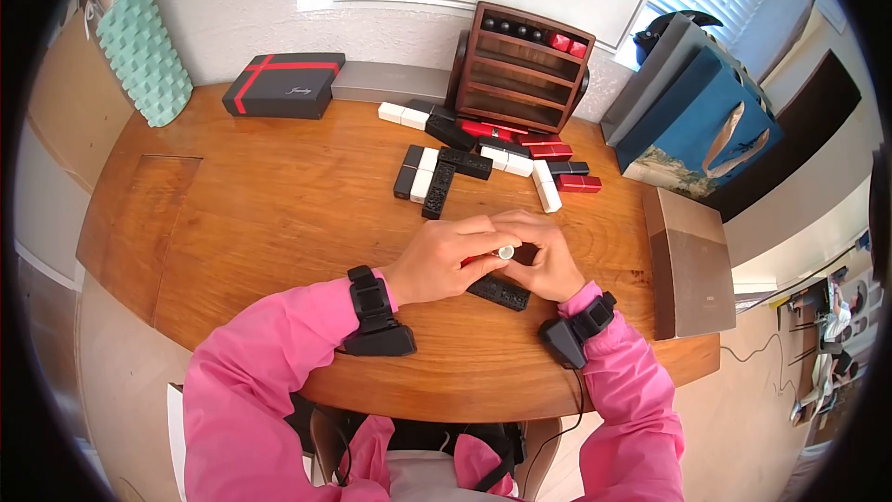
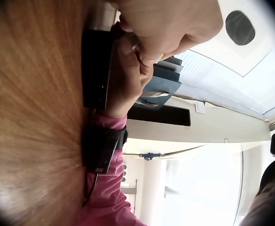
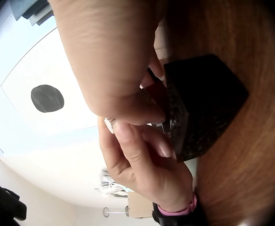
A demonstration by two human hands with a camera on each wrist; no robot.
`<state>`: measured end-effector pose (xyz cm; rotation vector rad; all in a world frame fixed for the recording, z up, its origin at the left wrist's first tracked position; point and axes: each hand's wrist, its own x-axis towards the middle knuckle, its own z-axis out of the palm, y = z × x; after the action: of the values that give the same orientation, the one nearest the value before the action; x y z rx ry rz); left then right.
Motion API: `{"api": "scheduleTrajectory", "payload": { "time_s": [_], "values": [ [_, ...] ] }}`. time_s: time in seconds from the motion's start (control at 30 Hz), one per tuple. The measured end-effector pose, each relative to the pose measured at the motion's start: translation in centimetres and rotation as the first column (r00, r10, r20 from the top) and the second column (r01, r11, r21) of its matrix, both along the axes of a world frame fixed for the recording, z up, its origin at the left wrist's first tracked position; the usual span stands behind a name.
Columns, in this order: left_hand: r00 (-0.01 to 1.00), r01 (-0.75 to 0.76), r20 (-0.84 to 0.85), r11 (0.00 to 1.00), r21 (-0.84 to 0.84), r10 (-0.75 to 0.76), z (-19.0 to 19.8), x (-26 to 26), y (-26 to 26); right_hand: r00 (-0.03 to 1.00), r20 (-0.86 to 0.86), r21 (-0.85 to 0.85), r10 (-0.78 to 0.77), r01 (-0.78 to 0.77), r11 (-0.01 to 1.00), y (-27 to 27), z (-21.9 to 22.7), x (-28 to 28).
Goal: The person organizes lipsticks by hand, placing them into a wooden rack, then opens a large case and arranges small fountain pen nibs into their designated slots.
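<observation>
two curled hands (image 1: 485, 256), glossy wooden table (image 1: 279, 223)

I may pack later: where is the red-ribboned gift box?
In the head view, the black gift box lies at the back left, beside the grey box.

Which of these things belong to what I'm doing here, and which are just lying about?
Seemingly part of the job:
white-ended piece you're holding
black case just below it
loose white cases and red cases
wooden rack, probably

Apparently just lying about:
ribboned box
grey box
brown box
blue bag
green container
</observation>
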<state>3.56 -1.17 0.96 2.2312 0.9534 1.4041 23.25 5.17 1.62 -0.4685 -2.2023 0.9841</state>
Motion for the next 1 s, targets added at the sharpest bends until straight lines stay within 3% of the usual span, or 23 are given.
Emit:
{"api": "scheduleTrajectory", "payload": {
  "time_s": [0.2, 0.43, 0.63, 0.83, 0.9, 1.0],
  "values": [
    [1.000, 0.000, 0.003, 0.999, -0.044, 0.000, 0.16, -0.03, -0.10, 0.996, 0.043, -0.037, 0.080, -0.079, 0.996, 0.11, 0.05, 0.17],
    [1.000, 0.016, 0.020, 1.000, -0.019, -0.015, 0.17, 0.01, 0.03, 0.995, 0.066, -0.024, 0.069, -0.068, 0.997, -0.11, 0.35, 0.19],
    [0.998, 0.002, 0.056, 1.000, 0.001, -0.002, -0.13, 0.04, 0.09, 0.999, 0.039, 0.009, -0.003, 0.003, 1.000, -0.05, -0.36, 0.13],
    [0.988, -0.086, 0.122, 0.991, -0.102, 0.098, 0.44, -0.08, -0.11, 0.997, 0.013, -0.040, -0.079, 0.079, 0.996, -0.27, -0.02, -0.18],
    [0.970, -0.187, 0.137, 0.978, -0.094, 0.199, 0.35, 0.00, 0.11, 0.986, 0.031, 0.003, -0.163, 0.163, 0.987, -0.21, -0.17, 0.00],
    [0.966, -0.221, 0.112, 0.969, -0.107, 0.232, 0.38, 0.13, 0.24, 0.971, -0.009, 0.093, -0.239, 0.239, 0.967, -0.40, 0.08, -0.32]
  ]
}}
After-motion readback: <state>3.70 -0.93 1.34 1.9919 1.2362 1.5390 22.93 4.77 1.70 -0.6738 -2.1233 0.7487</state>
